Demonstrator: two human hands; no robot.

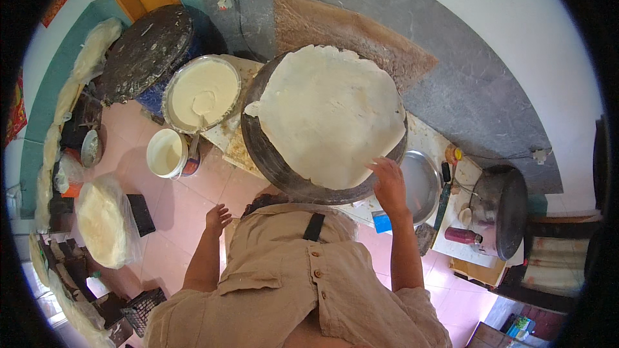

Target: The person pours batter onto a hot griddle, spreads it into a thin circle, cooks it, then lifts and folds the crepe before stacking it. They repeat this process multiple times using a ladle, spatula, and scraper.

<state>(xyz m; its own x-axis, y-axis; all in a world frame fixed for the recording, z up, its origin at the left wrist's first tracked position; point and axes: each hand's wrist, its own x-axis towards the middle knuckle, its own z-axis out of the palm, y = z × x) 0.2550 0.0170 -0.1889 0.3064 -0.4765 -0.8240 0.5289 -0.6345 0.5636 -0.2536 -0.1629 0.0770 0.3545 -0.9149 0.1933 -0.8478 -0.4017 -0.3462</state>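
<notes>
- Sheet of dough (329, 116) lies on the dark round griddle (274, 167), off-centre, covering most of it.
- Right hand (389, 187) at the sheet's near-right edge, fingers bent; can't tell if they pinch it or only touch.
- Left hand (218, 218) loose and open, apparently nothing in it, well apart from the griddle.
- Tear risk: sheet looks thin, and a one-handed pull would load a single spot.
- Fold risk: left hand gives no support, so a lifted edge could flop over.
- Burn risk if the griddle is hot: fingertips are right by its surface; heat can't be judged.
- Small flap (253, 109) at the left edge could rip off if stuck.
- Hidden: sheet's underside, right fingertips' contact, griddle under the sheet.
- Spoon (201, 120) in the batter (209, 84) partly sunk.
- Frame rim dark, things there cut off.
</notes>
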